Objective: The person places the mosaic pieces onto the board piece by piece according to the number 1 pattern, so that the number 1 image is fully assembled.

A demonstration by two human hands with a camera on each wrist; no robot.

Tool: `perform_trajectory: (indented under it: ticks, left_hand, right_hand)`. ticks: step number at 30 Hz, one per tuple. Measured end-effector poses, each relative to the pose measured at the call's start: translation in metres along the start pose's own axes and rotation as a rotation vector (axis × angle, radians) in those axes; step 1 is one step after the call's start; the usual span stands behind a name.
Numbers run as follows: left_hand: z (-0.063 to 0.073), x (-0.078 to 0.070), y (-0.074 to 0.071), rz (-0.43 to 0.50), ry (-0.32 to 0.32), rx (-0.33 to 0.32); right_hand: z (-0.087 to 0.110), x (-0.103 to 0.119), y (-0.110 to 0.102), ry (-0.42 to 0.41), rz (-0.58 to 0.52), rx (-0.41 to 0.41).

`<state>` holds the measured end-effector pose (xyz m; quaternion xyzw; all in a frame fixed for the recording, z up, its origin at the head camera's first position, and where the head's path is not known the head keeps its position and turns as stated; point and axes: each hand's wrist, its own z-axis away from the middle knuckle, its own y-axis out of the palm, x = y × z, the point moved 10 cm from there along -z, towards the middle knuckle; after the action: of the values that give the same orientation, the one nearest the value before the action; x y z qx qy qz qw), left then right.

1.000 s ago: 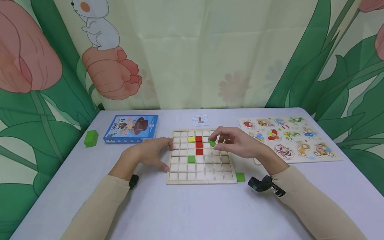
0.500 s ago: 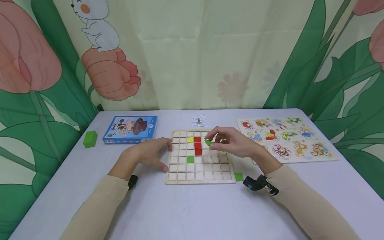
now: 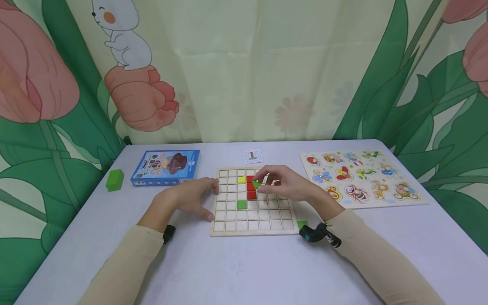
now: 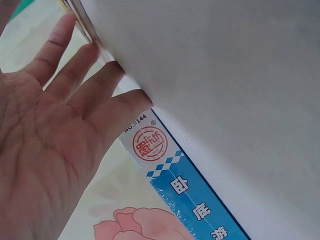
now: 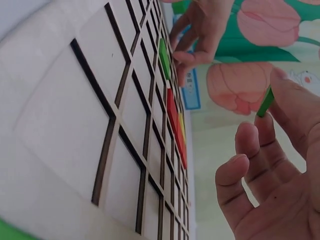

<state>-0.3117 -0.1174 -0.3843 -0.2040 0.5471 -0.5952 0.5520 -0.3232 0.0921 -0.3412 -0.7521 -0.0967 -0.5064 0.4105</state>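
Note:
A wooden grid board (image 3: pixel 255 233) lies flat on the white table. My left hand (image 3: pixel 190 195) rests at its left edge, fingers and thumb spread along the side. In the right wrist view a thin green tile (image 5: pixel 266 101) is pinched between thumb and fingertip of my right hand (image 3: pixel 284 183), above the board. The head view has this tile overlapping the red tiles (image 3: pixel 251 194), which form a column in the grid. A small yellow piece (image 3: pixel 242 179) sits left of the column's top. One green square tile (image 3: pixel 242 204) lies in a cell below and left of the red ones.
Another green tile (image 3: pixel 302 224) lies by the board's lower right corner. A pattern card (image 3: pixel 253 156) is behind the board. At the left stand a blue box (image 3: pixel 165 168) and a green block (image 3: pixel 115 180); an insect picture puzzle (image 3: pixel 364 178) lies at the right.
My right hand has moved left with the green tile, from over the cells right of the red column to over the column itself. The left hand stays at the board's edge.

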Motion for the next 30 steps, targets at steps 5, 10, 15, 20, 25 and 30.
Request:
perform_trajectory:
  ticks: [5, 10, 15, 20, 25, 30]
  left_hand:
    - [0.001, -0.001, 0.0, -0.002, 0.012, -0.006]
    - [0.002, -0.001, -0.002, 0.001, 0.012, 0.003]
    - [0.002, -0.001, -0.004, 0.004, 0.012, 0.003]
    - [0.0, -0.002, -0.003, 0.008, 0.024, 0.001]
    - [0.0, -0.002, -0.002, 0.009, 0.034, 0.002]
    - [0.0, -0.001, 0.001, 0.013, 0.034, 0.009]
  right_hand:
    - [-0.005, -0.001, 0.007, -0.008, 0.003, 0.015]
    - [-0.01, -0.003, 0.015, -0.009, 0.054, 0.032]
    - [-0.011, -0.007, 0.024, 0.048, 0.149, 0.068]
    - [-0.009, -0.009, 0.027, 0.09, 0.216, 0.09]
    - [-0.008, -0.011, 0.031, 0.104, 0.25, 0.116]
    - [-0.009, -0.013, 0.037, 0.094, 0.276, 0.128]
